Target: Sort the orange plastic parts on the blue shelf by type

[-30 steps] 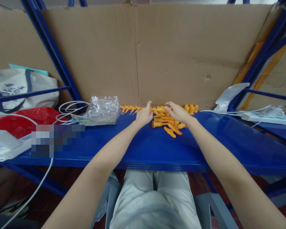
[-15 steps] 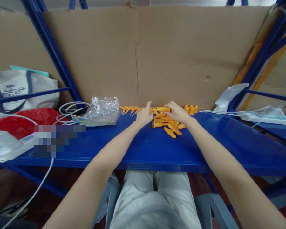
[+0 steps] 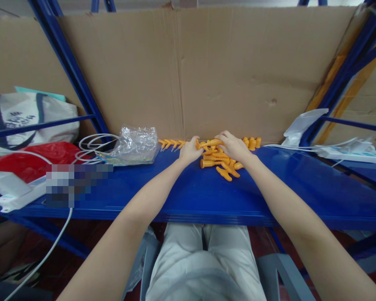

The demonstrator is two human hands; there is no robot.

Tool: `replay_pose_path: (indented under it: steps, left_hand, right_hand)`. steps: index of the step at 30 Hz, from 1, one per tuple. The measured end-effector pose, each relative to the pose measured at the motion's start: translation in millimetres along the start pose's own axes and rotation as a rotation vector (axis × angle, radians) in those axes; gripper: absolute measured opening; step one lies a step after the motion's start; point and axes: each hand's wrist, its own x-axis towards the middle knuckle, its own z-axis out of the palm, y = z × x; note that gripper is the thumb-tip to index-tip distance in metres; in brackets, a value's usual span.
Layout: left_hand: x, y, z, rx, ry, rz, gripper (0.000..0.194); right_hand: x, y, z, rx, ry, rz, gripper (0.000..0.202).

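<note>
We see an elongated orange plastic piece [image 3: 210, 143] spanning the gap between the hands, before a brown cardboard panel [image 3: 232, 75]. Our left hand [image 3: 190, 150] is closed round one end; our right hand [image 3: 233, 146] grips the other, its fingertips partly hidden. Nearer us, loose orange plastic pieces [image 3: 210, 163] lie heaped on the blue metal shelf [image 3: 181, 196].

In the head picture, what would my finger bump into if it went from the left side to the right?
Red plastic bag → clear plastic bag → row of orange pieces with spirals → left hand → right hand → white power strip.
</note>
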Motion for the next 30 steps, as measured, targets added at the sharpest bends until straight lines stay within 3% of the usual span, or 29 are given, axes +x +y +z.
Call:
replay_pose_path:
  steps: [11, 30]
  left_hand:
    - [-1, -4, -3.3, -0.013, 0.112, 0.003, 0.056]
    - [1, -5, -1.5, -0.02, 0.112, 0.042, 0.065]
  right_hand:
    - [7, 7, 11, 0.409, 0.076, 0.126, 0.047]
    - [12, 8, 16, 0.326, 0.1, 0.085, 0.034]
